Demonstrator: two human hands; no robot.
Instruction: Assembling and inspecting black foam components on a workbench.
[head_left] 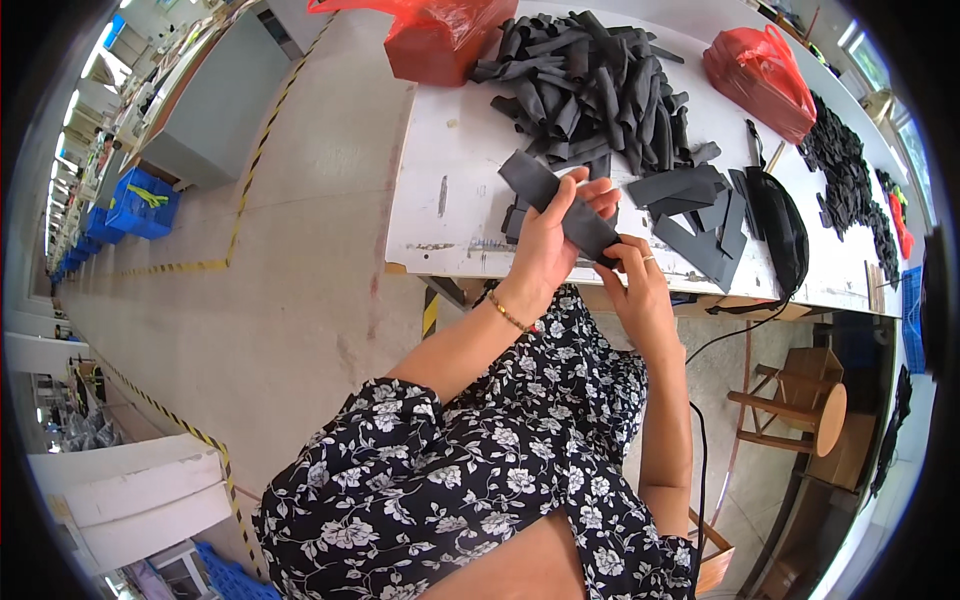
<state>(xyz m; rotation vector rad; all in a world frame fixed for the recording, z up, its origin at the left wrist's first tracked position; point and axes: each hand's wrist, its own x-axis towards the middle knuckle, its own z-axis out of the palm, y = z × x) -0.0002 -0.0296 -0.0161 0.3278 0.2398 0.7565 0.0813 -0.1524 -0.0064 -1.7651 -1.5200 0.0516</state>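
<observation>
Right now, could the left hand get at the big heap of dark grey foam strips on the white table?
Probably yes: the left hand grips a dark grey strip, but nothing stands between it and the heap.

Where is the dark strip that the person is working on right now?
In the head view, the dark grey strip is held between the left hand and right hand, above the white table's near edge.

I see concrete floor [290, 300], pale, marked with yellow-black tape lines [245, 170]. White worktable [450, 190] ahead, surface scuffed. Long grey bench [215, 105] at left, blue crates [140, 203] beside it. White furniture [130, 490] lower left. Wooden stool [800, 405] under table at right. Bright windows [865, 60] upper right; daylight strong across room. Black cable [700, 470] hangs down right.
</observation>
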